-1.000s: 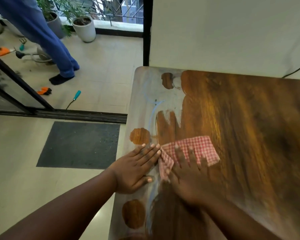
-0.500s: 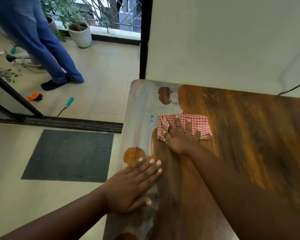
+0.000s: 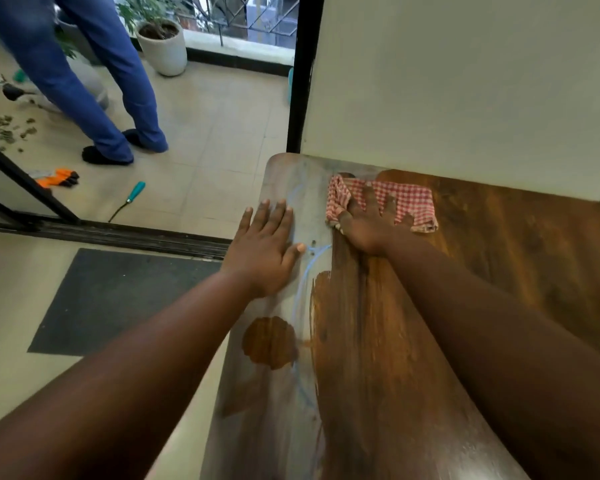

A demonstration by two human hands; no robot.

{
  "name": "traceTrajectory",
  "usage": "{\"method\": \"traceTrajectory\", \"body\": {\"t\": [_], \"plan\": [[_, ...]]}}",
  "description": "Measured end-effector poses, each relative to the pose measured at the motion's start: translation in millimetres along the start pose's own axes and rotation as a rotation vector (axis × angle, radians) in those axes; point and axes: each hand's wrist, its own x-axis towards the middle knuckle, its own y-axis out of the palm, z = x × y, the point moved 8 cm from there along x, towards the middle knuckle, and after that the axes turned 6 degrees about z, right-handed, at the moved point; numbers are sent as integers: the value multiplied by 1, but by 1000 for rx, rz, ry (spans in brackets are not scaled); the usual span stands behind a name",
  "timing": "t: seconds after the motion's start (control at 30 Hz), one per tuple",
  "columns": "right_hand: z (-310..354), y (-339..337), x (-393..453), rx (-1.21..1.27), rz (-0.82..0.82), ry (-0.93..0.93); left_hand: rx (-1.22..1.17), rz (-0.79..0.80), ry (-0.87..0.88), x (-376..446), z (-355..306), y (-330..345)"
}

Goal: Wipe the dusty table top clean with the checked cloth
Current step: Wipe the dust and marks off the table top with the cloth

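My right hand [image 3: 369, 225] pressed flat, fingers spread, on the red checked cloth [image 3: 406, 200] at the brown wooden desk's [image 3: 499, 271] far edge; my left hand [image 3: 264, 252] lay flat, spread, on dust.

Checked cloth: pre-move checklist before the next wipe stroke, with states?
1. Right hand flat on checked cloth, fingers spread: ok.
2. Cloth lying on the table top, at the far edge by the wall: ok.
3. Left hand flat on the table, apart from the cloth: ok.
4. Dusty strip along the left edge wiped: not ok, grey film remains.
5. Left hand out of that strip: not ok, it rests on the dust.
6. Cloth's underside clean enough: cannot tell.
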Motion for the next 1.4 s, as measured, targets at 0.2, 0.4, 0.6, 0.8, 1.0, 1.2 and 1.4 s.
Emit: {"method": "traceTrajectory", "body": {"t": [0.2,0.4,0.6,0.8,1.0,1.2,1.4], "plan": [[8,-27,42,73,-30,11,-46,-29,11,1,0,-2],[17,-31,44,97,-76,44,-52,-31,11,1,0,-4],[49,-28,33,98,-78,-15,-56,-27,5,0,2,-4],[37,-26,25,-47,-85,-204,-77,-38,17,0,2,-5],[4,-28,26,-48,-95,-108,-85,-35,8,-2,2,-4],[57,-28,38,59,-110,-9,-83,-30,6,-1,2,-5],[57,-4,0,-148,-88,-255,-103,0,-5,-2,2,-5]]}}
